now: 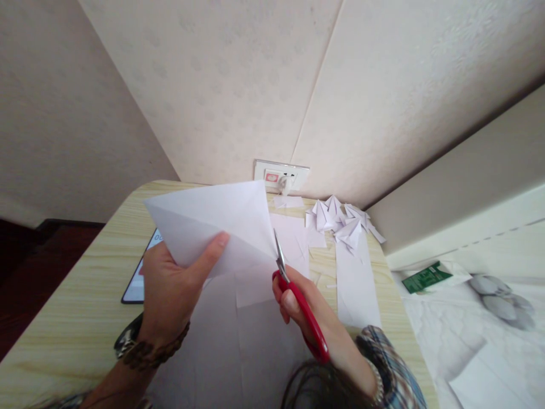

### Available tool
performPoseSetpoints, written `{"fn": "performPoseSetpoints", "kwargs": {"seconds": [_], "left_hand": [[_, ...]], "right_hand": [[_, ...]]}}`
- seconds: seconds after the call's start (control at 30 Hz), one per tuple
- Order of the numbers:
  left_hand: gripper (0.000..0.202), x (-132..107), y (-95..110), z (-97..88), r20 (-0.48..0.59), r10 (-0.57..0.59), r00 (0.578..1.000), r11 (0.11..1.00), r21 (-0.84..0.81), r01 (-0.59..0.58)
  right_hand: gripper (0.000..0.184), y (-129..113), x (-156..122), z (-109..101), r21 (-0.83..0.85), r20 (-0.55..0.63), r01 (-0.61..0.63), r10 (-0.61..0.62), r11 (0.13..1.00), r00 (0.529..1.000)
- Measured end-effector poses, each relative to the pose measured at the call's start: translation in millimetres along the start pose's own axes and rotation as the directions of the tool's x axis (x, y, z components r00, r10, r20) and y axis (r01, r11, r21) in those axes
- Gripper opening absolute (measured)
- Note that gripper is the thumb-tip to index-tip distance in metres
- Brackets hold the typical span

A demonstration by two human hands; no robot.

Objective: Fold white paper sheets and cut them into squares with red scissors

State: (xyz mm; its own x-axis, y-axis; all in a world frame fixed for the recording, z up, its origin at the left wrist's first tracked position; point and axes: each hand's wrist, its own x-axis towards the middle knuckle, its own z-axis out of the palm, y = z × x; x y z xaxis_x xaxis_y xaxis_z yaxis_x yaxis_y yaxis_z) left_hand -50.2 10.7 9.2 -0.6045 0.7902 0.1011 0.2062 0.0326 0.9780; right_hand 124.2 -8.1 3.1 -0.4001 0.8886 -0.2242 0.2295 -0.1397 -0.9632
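My left hand point(172, 287) holds up a folded white paper sheet point(217, 224) over the table, thumb pressed on its front. My right hand point(313, 318) grips red-handled scissors point(298, 301), whose steel blades meet the sheet's right edge near its lower corner. A paper strip point(255, 284) hangs below the sheet, next to the blades. More white sheets point(238, 346) lie flat on the light wooden table point(72, 318) under both hands.
A pile of folded paper shapes point(340, 218) sits at the table's back right, with a long paper strip point(355, 278) in front of it. A phone point(138, 278) lies left of my hand. A wall socket point(281, 175) is behind. A bed with a green packet point(426, 276) lies right.
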Motion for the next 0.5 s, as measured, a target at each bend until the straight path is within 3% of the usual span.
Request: {"fn": "performPoseSetpoints", "kwargs": {"seconds": [0.23, 0.5], "left_hand": [[0.020, 0, -6, -1.5, 0.058, -0.021, 0.998, 0.999, -0.031, 0.023], [0.017, -3, 2, 4.8, 0.001, -0.079, 0.997, 0.990, -0.121, 0.078]], "right_hand": [[0.059, 10, 1, 2, 0.022, -0.048, 0.032, -0.031, 0.999, 0.998], [0.058, 13, 1, 5, 0.025, -0.135, 0.031, -0.027, 0.999, 0.991]]}}
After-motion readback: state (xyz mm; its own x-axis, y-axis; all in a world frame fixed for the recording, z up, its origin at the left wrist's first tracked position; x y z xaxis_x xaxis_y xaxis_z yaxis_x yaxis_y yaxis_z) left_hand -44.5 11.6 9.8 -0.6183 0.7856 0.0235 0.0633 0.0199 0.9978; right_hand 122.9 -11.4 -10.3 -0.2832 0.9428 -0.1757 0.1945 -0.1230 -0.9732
